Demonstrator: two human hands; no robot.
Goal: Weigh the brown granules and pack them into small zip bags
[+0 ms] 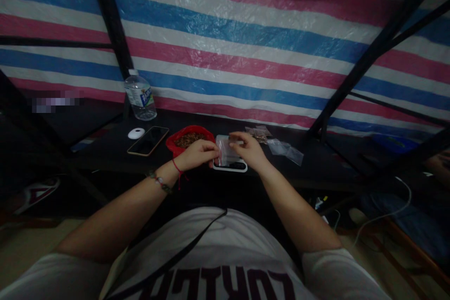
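Note:
A small clear plastic bag (225, 152) is between my hands, above a small white digital scale (230, 167). My left hand (198, 153), with a red string and a beaded bracelet at the wrist, pinches the bag's left edge. The curled fingers of my right hand (249, 148) grip its other side, partly hiding it. To the left of the scale sits a red plastic bag (171, 143), rolled open around a heap of small brown pieces (190, 139). Several filled little bags (259, 135) lie beyond my right hand, and flat clear bags (285, 149) are beside them.
On the dark table (112, 159) are a phone (149, 140), a white rounded case (136, 133) and a clear bottle (140, 96). Black metal posts (112, 18) frame a striped plastic sheet (228, 33) behind. Part of another person (441, 164) shows at far right.

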